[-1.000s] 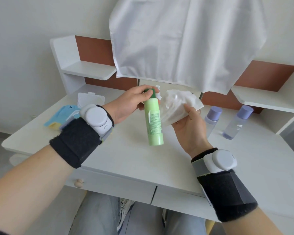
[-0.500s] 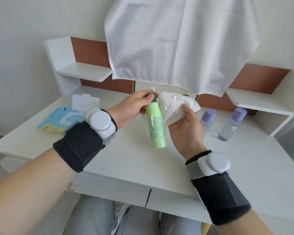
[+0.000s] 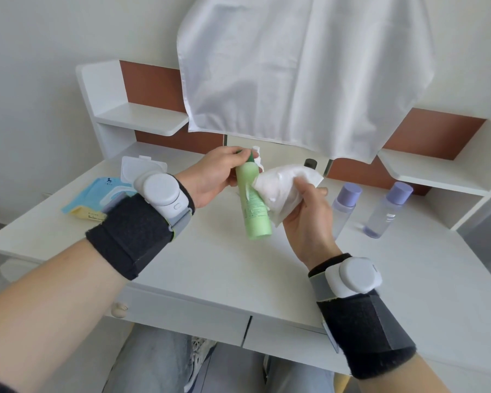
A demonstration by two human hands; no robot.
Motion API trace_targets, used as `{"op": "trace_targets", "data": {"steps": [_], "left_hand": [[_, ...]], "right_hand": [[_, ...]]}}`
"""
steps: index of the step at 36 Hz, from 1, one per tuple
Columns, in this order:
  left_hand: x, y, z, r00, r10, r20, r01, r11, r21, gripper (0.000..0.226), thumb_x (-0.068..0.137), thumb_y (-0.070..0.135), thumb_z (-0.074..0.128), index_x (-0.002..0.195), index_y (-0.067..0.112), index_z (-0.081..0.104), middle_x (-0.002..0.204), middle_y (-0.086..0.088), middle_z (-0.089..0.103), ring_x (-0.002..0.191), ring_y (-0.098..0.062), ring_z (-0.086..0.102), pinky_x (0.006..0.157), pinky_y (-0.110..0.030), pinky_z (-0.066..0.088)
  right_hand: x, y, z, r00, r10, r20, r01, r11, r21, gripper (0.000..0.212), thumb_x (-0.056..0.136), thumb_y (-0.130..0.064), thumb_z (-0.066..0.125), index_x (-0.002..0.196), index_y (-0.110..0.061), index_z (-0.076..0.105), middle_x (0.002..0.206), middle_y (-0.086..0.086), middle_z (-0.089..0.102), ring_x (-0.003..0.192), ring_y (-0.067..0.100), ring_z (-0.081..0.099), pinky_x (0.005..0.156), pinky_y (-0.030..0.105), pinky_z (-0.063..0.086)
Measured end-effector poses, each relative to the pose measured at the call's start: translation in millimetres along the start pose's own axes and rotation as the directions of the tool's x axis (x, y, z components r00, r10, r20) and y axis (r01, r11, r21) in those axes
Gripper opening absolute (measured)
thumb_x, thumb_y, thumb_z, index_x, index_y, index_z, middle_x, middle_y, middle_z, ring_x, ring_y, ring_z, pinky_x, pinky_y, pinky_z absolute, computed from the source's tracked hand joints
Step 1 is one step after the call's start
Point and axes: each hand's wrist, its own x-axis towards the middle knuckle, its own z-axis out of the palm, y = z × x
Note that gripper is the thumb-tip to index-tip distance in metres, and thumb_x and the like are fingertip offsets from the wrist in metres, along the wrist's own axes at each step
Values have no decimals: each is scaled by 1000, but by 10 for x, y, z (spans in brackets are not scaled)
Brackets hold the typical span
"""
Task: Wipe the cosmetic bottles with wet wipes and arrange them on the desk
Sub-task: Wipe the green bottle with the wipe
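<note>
Grips the green bottle [image 3: 254, 211] by its capped top with the left hand [image 3: 213, 177], fingers curled round it, holding it tilted in the air above the desk [image 3: 210, 265]. Clutches a bunched wet wipe [image 3: 284, 188] in the right hand [image 3: 306, 219], thumb and fingers closed on it, pressing it against the bottle's right side. Leaves two purple-capped bottles [image 3: 344, 204] [image 3: 387, 214] standing on the desk to the right, the open wipes pack [image 3: 97, 199] lying at the left.

wet wipe [image 3: 281, 188] (right hand [image 3: 309, 222]) has slid down the green bottle [image 3: 253, 214].
</note>
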Motion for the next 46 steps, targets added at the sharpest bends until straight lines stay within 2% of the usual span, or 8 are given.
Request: {"op": "trace_targets", "data": {"steps": [7, 11, 16, 25, 29, 35, 42, 46], "left_hand": [[44, 89, -169, 993, 22, -114, -28, 998, -54, 20, 102, 20, 43, 98, 13, 62, 81, -3, 72, 94, -26, 54, 83, -38, 32], [87, 142, -305, 981, 49, -186, -68, 993, -97, 20, 102, 20, 42, 101, 12, 61, 74, 1, 73, 93, -26, 55, 81, -38, 33], [47, 203, -397, 973, 98, -209, -95, 995, 24, 20, 102, 24, 43, 106, 18, 62, 80, 4, 71, 84, -18, 54, 71, -30, 34], [-58, 125, -322, 981, 139, -134, -93, 948, 305, 20, 100, 24, 48, 112, 18, 63, 112, -16, 65, 85, -7, 57, 63, -18, 36], [-66, 102, -272, 980, 168, -104, -126, 935, 331, 14, 97, 14, 53, 108, 11, 61, 99, -8, 66, 73, 6, 62, 57, -3, 37], [-53, 81, -253, 972, 220, -80, -162, 880, 447, 11, 89, 24, 67, 97, 18, 63, 101, -5, 67, 92, -11, 61, 82, -21, 45], [-38, 60, -228, 959, 281, -42, -203, 782, 589, 19, 89, 33, 66, 91, 14, 62, 81, 4, 57, 71, -7, 49, 67, -23, 40], [-51, 19, -210, 967, 252, -31, -163, 710, 685, 29, 94, 37, 57, 73, 18, 53, 64, 7, 46, 58, -8, 42, 56, -25, 31]], "right_hand": [[27, 63, -14, 999, 27, -38, -36, 965, -259, 34, 82, -30, 61, 104, -5, 55, 99, 10, 52, 92, 19, 57, 79, 32, 44], [6, 82, 18, 997, 47, -59, -65, 927, -370, 47, 67, -40, 58, 97, -4, 58, 90, 15, 47, 87, 23, 49, 72, 35, 36], [96, 68, -107, 993, 56, -104, -74, 980, -182, 10, 94, -22, 52, 87, -16, 54, 73, -4, 56, 72, 13, 57, 67, 25, 41], [97, 7, -108, 997, 31, -76, -37, 996, -77, 24, 103, -21, 39, 101, -15, 62, 99, 1, 72, 98, 18, 66, 92, 34, 50], [111, 2, -134, 996, 72, -55, -73, 997, -10, 36, 104, -25, 33, 126, -7, 56, 129, 9, 64, 121, 22, 60, 108, 37, 42], [117, 0, -139, 995, 78, -65, -78, 997, -3, 38, 104, -26, 35, 130, -5, 53, 131, 10, 63, 122, 21, 59, 110, 36, 41], [143, 31, -142, 998, 57, -41, -62, 989, -132, 27, 105, -28, 38, 99, -14, 61, 101, 2, 70, 96, 16, 64, 81, 26, 48], [140, 69, -137, 997, 79, 1, -79, 987, -137, 35, 107, -31, 34, 127, -13, 56, 121, 8, 69, 112, 20, 65, 97, 36, 49]]}}
